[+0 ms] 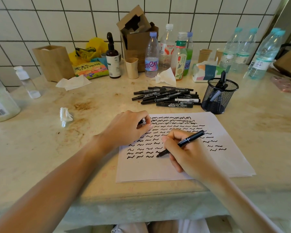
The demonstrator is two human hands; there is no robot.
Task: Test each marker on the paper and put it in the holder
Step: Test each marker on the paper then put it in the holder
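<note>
Right fingers [170, 137] curled round a marker [181, 143], tip touching the paper [158, 170] at the end of the bottom row of squiggles. Left hand [128, 127] resting on the paper's upper left corner, fingers curled, pinching a small black thing, perhaps the cap. Beyond: marker pile [168, 96], mesh holder [219, 95] just right of it.

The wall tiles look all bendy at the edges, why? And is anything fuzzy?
Head view: its wide-angle lens bows the wall tiles outward toward the corners. Head view: the water bottles at far right look soft and smeared, while the marker in the right hand and the squiggles on the paper stay sharp. Light is even, with faint shadows.
</note>
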